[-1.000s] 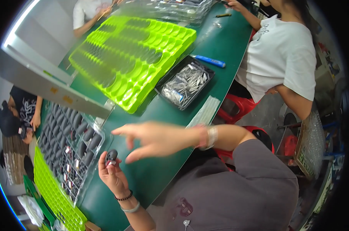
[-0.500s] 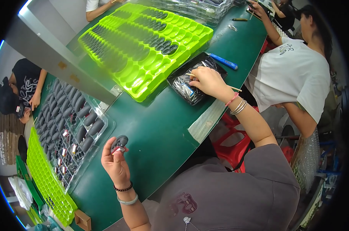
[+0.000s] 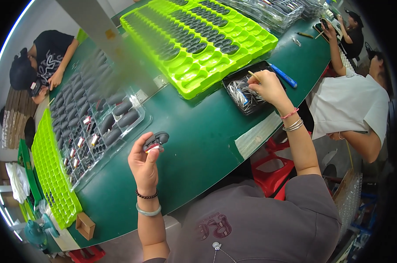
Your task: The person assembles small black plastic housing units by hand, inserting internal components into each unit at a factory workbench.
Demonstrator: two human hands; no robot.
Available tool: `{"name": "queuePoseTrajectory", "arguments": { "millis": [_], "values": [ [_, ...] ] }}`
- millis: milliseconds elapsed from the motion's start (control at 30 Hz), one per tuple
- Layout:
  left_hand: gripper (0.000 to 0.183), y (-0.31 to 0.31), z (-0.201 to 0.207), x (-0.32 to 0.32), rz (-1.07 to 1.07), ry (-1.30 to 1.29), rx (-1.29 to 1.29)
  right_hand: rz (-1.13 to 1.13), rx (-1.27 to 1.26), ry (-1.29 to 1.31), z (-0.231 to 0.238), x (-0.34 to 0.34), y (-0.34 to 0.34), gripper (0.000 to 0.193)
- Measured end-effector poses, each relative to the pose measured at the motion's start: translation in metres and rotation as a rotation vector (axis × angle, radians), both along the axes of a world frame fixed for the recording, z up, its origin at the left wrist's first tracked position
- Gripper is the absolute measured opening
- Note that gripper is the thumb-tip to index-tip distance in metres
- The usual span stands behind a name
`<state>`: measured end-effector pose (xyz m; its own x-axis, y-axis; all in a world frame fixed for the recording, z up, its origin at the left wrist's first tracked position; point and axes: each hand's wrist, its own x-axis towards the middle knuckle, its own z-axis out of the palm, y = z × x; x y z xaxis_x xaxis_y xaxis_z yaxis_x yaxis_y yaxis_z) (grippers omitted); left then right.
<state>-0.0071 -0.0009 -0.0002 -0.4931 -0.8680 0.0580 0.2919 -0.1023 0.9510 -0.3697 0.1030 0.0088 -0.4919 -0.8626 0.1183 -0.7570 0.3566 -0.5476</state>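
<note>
Okay, biggest first: a dark green table (image 3: 194, 140) with a bright lime-green plastic tray with oval pockets (image 3: 216, 63) on it, partly filled with dark oval pieces (image 3: 198, 47). Left of that lime tray sits a clear plastic tray (image 3: 141, 113) packed with dark rounded parts (image 3: 129, 118). Just beside the lime tray's right end there's a shallow black plastic tray (image 3: 260, 66) of thin silvery pieces (image 3: 240, 91). On the near side of the lime tray, the left hand (image 3: 144, 160) grips a dark grey rounded piece (image 3: 158, 139) with red and white bits. Near its right end, the right hand (image 3: 268, 87) is pinched narrow on a thin tan stick (image 3: 253, 76).
</note>
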Motion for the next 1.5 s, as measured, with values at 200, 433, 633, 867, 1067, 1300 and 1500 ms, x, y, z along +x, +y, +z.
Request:
{"name": "queuePoseTrajectory", "arguments": {
  "millis": [200, 433, 633, 867, 1067, 1300, 1500],
  "values": [
    [0.052, -0.002, 0.001, 0.004, -0.025, 0.023, -0.007, 0.084, -0.165, 0.01, 0.02, 0.022, -0.008, 0.024],
    [0.058, -0.001, 0.002, 0.009, -0.002, 0.144, 0.0, 0.408, -0.347, -0.765, 0.07, 0.149, -0.041, 0.009],
    [0.056, -0.001, 0.01, 0.01, -0.011, 0.193, 0.032, 0.58, -0.369, -1.039, 0.057, 0.195, -0.061, 0.008],
    [0.066, -0.004, 0.01, 0.012, -0.042, 0.102, 0.026, 0.511, -0.471, -0.842, 0.046, 0.202, -0.064, 0.007],
    [0.057, -0.004, 0.01, 0.013, -0.056, 0.122, 0.025, 0.569, -0.486, -0.733, 0.054, 0.202, -0.06, 0.008],
    [0.057, -0.002, 0.012, 0.012, -0.042, 0.111, 0.018, 0.602, -0.48, -0.665, 0.053, 0.201, -0.058, 0.009],
    [0.057, -0.003, 0.011, 0.014, -0.042, 0.099, -0.001, 0.63, -0.478, -0.623, 0.054, 0.201, -0.057, 0.01]
  ]
}}
